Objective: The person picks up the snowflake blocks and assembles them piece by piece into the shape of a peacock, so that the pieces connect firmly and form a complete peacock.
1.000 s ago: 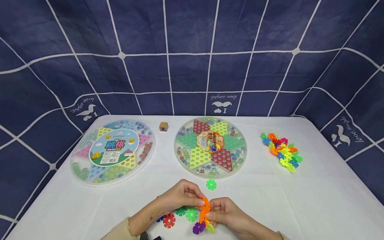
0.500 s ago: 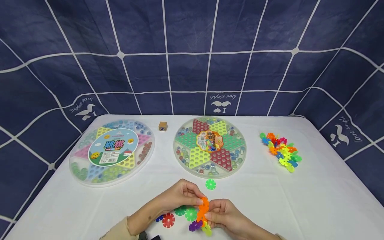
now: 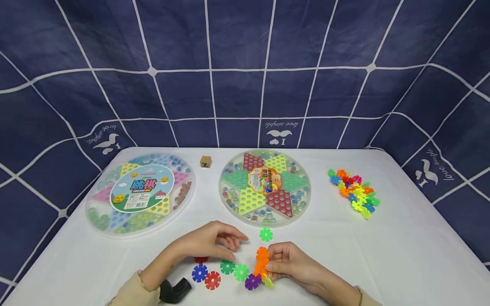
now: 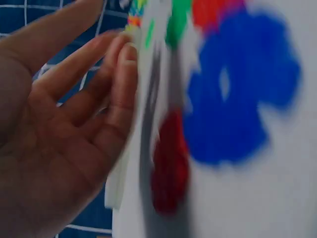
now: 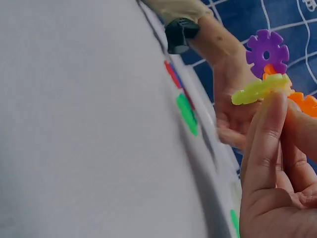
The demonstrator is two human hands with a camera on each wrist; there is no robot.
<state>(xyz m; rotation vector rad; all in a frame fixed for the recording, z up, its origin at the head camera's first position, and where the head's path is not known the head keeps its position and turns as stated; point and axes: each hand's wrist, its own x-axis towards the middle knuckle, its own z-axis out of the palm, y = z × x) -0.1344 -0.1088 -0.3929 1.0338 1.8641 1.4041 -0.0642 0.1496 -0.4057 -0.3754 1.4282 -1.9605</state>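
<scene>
Fingers of the left hand [image 3: 214, 242] hang relaxed and empty by loose blue, red and green notched plastic discs [image 3: 227, 267], near side; to their right, the right hand [image 3: 296, 265] pinches joined orange, purple and yellow plastic discs [image 3: 260, 269], whose slots might slip apart if twisted.

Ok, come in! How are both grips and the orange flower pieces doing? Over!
Right grip pinching linked orange, purple and yellow pieces. Left grip empty. More discs on the table; nothing seems in the way.
</scene>
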